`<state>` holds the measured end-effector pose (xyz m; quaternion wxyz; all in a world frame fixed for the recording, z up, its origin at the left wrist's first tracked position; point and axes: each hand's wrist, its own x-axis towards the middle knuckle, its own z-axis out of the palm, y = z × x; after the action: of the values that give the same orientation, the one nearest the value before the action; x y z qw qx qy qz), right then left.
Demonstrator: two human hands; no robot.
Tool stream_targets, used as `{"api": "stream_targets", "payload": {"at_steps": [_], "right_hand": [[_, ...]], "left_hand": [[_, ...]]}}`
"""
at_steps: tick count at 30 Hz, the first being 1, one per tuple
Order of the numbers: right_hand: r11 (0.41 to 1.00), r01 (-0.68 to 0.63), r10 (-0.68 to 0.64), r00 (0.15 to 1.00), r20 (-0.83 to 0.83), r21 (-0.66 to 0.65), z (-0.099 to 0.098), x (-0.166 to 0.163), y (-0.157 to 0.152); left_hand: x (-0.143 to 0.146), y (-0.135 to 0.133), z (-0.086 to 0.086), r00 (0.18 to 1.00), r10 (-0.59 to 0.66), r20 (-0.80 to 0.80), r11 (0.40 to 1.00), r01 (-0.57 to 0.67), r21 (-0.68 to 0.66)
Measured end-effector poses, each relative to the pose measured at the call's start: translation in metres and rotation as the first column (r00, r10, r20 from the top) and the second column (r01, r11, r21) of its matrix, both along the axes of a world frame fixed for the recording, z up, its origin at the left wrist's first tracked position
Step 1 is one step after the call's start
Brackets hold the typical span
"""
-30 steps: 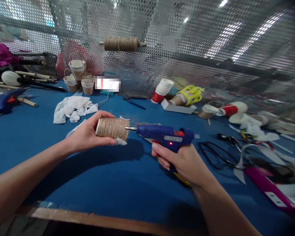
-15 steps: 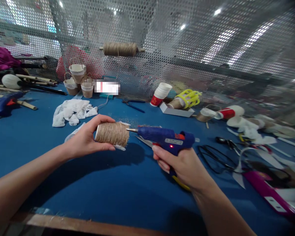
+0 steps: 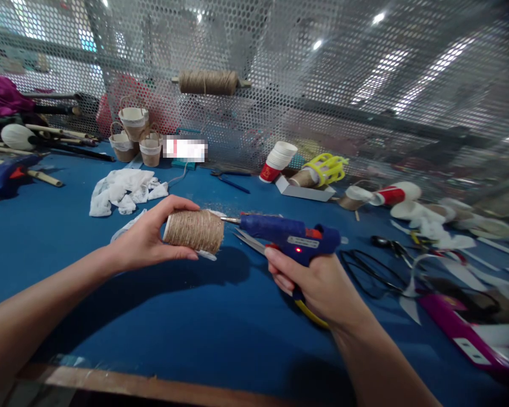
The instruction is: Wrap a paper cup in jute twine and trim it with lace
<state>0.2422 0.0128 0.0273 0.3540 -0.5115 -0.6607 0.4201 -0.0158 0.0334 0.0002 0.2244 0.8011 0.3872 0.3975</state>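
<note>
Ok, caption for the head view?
Left hand holds a twine-wrapped cup; right hand points a blue glue gun at it.

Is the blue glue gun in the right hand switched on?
On: a small red light glows on the side of the glue gun.

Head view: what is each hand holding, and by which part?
The left hand holds the twine-wrapped cup around its side, thumb above, fingers below. The right hand grips the blue glue gun by its handle.
</note>
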Motion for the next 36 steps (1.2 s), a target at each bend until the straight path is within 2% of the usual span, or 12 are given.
{"api": "stream_targets", "payload": {"at_steps": [5, 9, 15, 23, 27, 36], "right_hand": [[0.999, -0.039, 0.040, 0.998, 0.045, -0.019, -0.0023, 0.0036, 0.0016], [0.996, -0.093, 0.092, 0.991, 0.098, 0.002, -0.0034, 0.0065, 0.0026], [0.994, -0.104, 0.094, 0.979, 0.184, 0.046, -0.0005, 0.0057, -0.0015], [0.998, -0.046, 0.045, 0.999, 0.027, 0.052, -0.0052, 0.0053, 0.0014], [0.998, -0.048, 0.048, 0.999, -0.007, 0.038, -0.0071, 0.0045, 0.0019], [0.991, -0.116, 0.100, 0.975, 0.201, 0.073, -0.0007, 0.0014, -0.0024]], "left_hand": [[0.0001, 0.0007, -0.0021, 0.999, -0.014, 0.042, 1.000, 0.014, -0.004], [0.0009, 0.0006, -0.0036, 0.992, -0.015, 0.126, 0.995, 0.027, -0.097], [0.0021, 0.0004, -0.0020, 0.974, 0.018, 0.227, 0.972, 0.036, -0.231], [0.0035, -0.0016, 0.0007, 0.979, -0.050, 0.196, 0.981, 0.085, -0.173], [0.0048, -0.0017, 0.0010, 0.978, -0.041, 0.204, 0.983, 0.077, -0.169], [0.0073, -0.0011, 0.0001, 0.954, 0.089, 0.288, 0.938, 0.017, -0.346]]}}
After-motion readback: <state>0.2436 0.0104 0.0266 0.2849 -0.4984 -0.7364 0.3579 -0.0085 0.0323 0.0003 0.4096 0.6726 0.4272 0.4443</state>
